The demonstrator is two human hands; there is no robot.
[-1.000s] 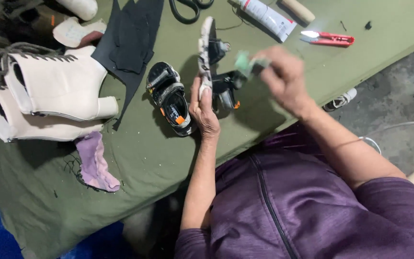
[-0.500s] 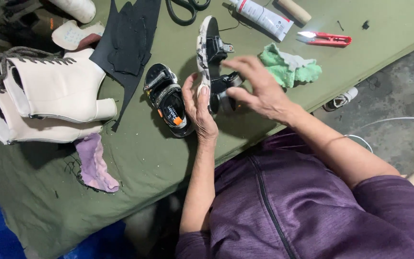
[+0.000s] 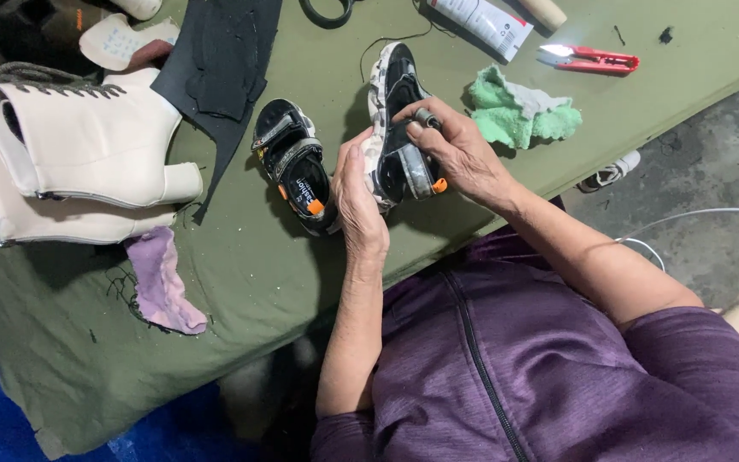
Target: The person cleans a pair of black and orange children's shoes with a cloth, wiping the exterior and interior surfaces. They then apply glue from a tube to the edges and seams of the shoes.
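Lightly clamped in your left hand [image 3: 361, 201], the small sandal [image 3: 395, 128] seems light, stiff-soled; your right hand [image 3: 459, 150] fingers pinch its strap.

Counting across the counter [image 3: 284, 282] now: two small black sandals are showing, one [image 3: 294, 167] lying flat, the other [image 3: 397, 128] in hand. Two cream boots [image 3: 87, 145] [image 3: 36, 218] are sitting at the left. One green rag [image 3: 519, 115], one purple rag [image 3: 162, 287], one red snips [image 3: 592, 60], one white tube [image 3: 481, 21].
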